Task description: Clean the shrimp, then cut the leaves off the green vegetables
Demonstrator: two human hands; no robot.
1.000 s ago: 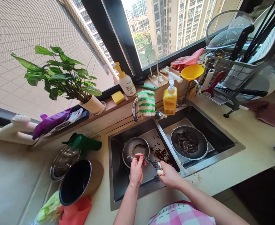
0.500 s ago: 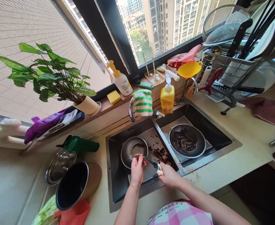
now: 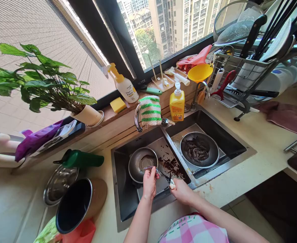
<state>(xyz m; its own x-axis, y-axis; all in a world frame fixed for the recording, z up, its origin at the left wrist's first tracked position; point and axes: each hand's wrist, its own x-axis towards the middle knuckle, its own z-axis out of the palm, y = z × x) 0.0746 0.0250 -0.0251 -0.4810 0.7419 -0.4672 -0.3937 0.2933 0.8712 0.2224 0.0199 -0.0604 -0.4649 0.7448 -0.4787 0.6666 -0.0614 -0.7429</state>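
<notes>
Left hand: the left hand (image 3: 149, 184) is low in the middle, over the left half of the sink. Its fingers are pinched tight on a small grey thing (image 3: 148, 167), thin and shiny. It is too small to tell what it is.
Right hand: the right hand (image 3: 182, 191) is just right of the left hand, at the near edge of the sink. It is closed round the pale handles of a pair of metal scissors (image 3: 164, 175).
Scissors: the blades point left and away, at the small grey thing. The tips are right by it. I cannot tell if they touch it, or how far apart the blades are.
Sink: a shiny steel sink (image 3: 226, 133) with two halves.
Left bowl: a round metal bowl (image 3: 139, 162) sits in the left half. The small grey thing is held over its near rim.
Right bowl: a second metal bowl (image 3: 199, 150) sits in the right half, with dark wet food in it, well apart from both hands.
Scraps: dark scraps (image 3: 173, 165) lie between the two bowls, just past the scissors.
Far side: a green-and-white striped cloth (image 3: 150, 109) hangs on the tap. A yellow soap bottle (image 3: 177, 106) stands just right of it.
Left counter: a tilted black pot (image 3: 73, 206) is near left. A leafy green plant (image 3: 44, 84) stands far left on the sill.
</notes>
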